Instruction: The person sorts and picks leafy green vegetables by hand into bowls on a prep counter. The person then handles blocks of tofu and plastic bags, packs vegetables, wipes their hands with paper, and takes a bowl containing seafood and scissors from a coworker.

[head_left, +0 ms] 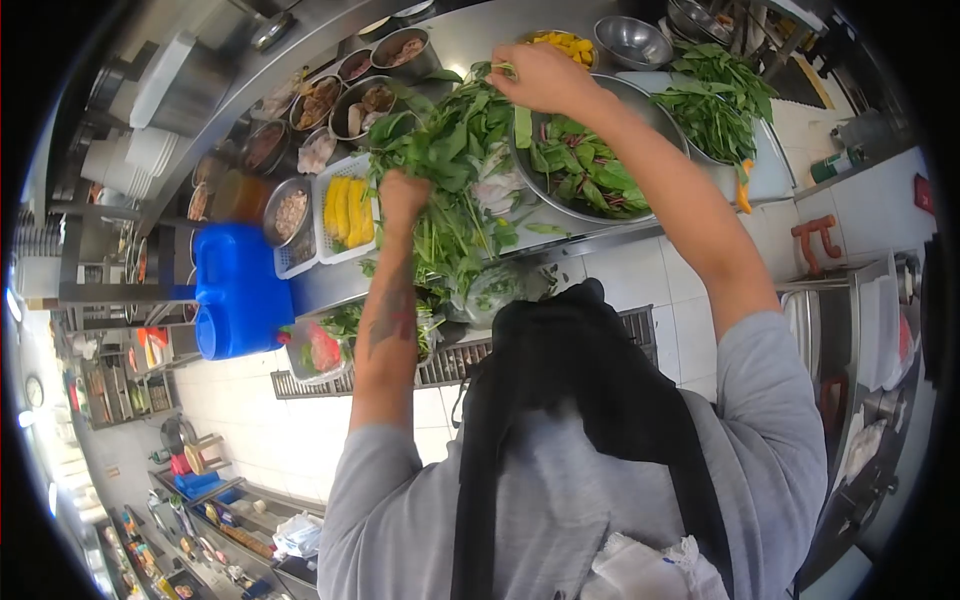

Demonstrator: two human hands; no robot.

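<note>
My left hand [405, 196] is closed around a big bunch of leafy greens [455, 140]; their stems hang toward the counter's front edge. My right hand [540, 78] is raised near the top of the bunch, its fingers pinched on a leafy green sprig. Below my right forearm sits a wide steel bowl [672, 118] of picked green leaves [590, 165] with some reddish stems. Beside the bunch lies a clear plastic bag [497, 185]. More long leafy greens [715, 110] rest in a container to the right.
On the left stand a white basket [365, 165] of yellow corn-like pieces [347, 212], several steel pots of meat, and a blue jug [240, 290]. An empty steel bowl [633, 42] and yellow chunks [565, 45] are at the back. A floor grate [455, 370] runs below the counter.
</note>
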